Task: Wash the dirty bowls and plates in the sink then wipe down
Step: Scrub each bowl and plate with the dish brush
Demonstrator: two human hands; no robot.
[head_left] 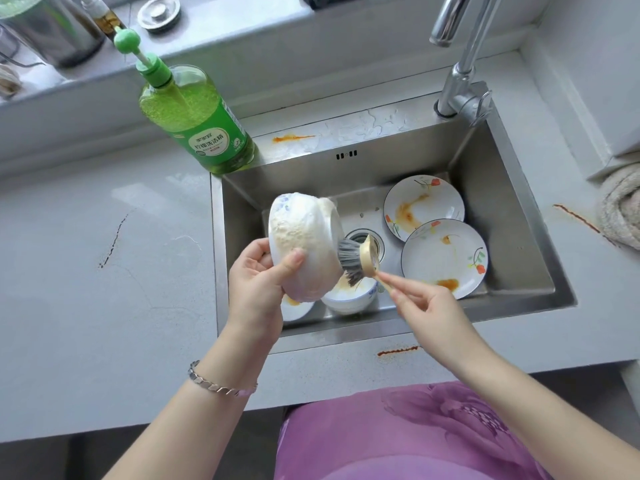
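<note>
Scrubbing one bowl (301, 237) with one brush (353, 259) — two plates (424, 206) beside.

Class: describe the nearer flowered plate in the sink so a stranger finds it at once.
In the steel sink, look right of the drain. The nearer plate overlaps the farther plate. Only the nearer one has an orange blob at its front rim.

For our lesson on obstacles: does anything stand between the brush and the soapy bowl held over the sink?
Nothing visible does. The brush in the right hand has its bristles against the bowl gripped by the left hand.
</note>
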